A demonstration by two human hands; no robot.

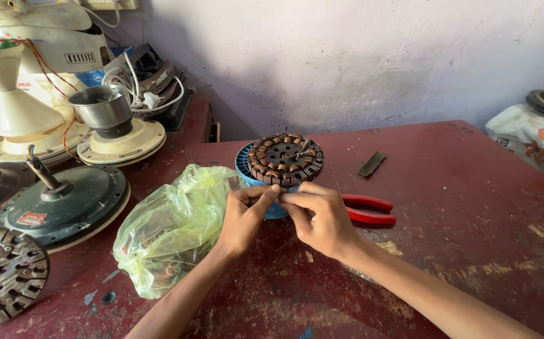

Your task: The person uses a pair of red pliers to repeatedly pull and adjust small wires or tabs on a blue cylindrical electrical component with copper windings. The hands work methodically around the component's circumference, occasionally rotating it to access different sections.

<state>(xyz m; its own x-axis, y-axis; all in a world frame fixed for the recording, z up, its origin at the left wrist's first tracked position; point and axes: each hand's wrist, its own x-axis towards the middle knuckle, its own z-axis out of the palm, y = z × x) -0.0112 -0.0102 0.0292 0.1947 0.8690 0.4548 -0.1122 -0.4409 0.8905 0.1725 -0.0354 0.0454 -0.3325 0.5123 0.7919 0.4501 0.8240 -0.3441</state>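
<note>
Red, scuffed paint covers the table (473, 207), with bare room to the right and fan motors (64, 204) crowding its left side. Near the middle a round motor core (285, 158), dark with copper coils around its rim, sits on a blue spool (244, 164), red pliers (369, 210) beside it. A crumpled yellow-green plastic bag (171, 229) holds unclear dark bits, and the left hand (243, 216) and right hand (319, 216) meet fingertip to fingertip at the core's near edge, pinching something too small to tell
</note>
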